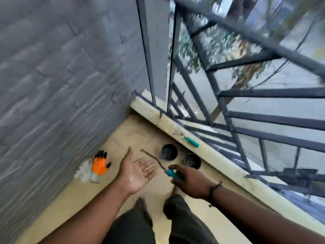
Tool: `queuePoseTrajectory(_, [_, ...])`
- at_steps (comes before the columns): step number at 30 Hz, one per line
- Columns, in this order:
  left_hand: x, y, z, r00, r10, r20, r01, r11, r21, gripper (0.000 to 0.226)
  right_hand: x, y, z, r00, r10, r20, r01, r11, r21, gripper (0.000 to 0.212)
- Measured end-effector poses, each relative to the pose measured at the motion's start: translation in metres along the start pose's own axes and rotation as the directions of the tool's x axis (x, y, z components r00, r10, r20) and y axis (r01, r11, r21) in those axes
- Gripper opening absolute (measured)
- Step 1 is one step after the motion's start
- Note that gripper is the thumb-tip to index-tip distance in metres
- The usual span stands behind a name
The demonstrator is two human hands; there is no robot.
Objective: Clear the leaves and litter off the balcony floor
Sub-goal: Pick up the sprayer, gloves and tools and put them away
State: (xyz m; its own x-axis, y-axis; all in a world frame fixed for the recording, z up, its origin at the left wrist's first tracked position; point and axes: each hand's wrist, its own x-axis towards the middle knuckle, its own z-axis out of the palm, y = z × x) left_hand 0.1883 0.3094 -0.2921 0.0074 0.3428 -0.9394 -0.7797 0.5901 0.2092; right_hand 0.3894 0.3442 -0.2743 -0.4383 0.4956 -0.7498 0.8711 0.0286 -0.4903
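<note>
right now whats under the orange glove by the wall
The orange glove lies on crumpled white material, perhaps plastic or cloth, on the balcony floor. The part beneath the glove is covered.

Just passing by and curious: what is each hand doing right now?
Left hand: open, palm up, a few thin leaves lying on it.
Right hand: closed on a teal-handled tool.

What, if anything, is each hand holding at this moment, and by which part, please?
The right hand grips a garden hand tool by its teal handle. The left hand lies open, palm up, holding nothing.
</note>
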Motion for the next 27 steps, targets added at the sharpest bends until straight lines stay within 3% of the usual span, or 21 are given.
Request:
queuePoseTrajectory(3, [-0.042, 0.032, 0.003, 0.991, 0.111, 0.075, -0.099, 0.984, -0.146, 0.074, -0.055, -0.030, -0.005, 0.991, -0.060, -0.116, 0.044, 0.990, -0.135, 0.050])
queuePoseTrajectory(5, [-0.075, 0.040, 0.006, 0.978, 0.148, 0.145, -0.132, 0.985, -0.115, 0.073, -0.092, -0.051, 0.002, 0.969, -0.082, -0.234, 0.043, 0.985, -0.168, 0.051])
queuePoseTrajectory(10, [-0.152, 0.038, -0.009, 0.941, 0.137, 0.310, -0.139, 0.990, -0.016, 0.076, -0.172, -0.076, 0.049, 0.873, -0.023, -0.487, -0.008, 0.998, -0.060, 0.049])
queuePoseTrajectory(16, [-0.211, 0.008, -0.018, 0.908, 0.031, 0.418, -0.108, 0.981, 0.162, 0.072, -0.251, -0.081, 0.099, 0.765, 0.123, -0.632, -0.103, 0.992, 0.068, 0.044])
queuePoseTrajectory(21, [-0.241, -0.043, 0.021, 0.845, -0.160, 0.510, -0.093, 0.896, 0.434, 0.045, -0.330, -0.056, 0.128, 0.588, 0.269, -0.763, -0.275, 0.953, 0.124, 0.054])
queuePoseTrajectory(23, [-0.254, -0.074, 0.040, 0.807, -0.263, 0.529, -0.111, 0.812, 0.572, 0.027, -0.364, -0.045, 0.143, 0.489, 0.343, -0.802, -0.342, 0.921, 0.185, 0.050])
queuePoseTrajectory(27, [-0.275, -0.147, 0.072, 0.732, -0.409, 0.545, -0.201, 0.634, 0.747, 0.020, -0.433, -0.023, 0.174, 0.296, 0.446, -0.845, -0.434, 0.850, 0.297, 0.040])
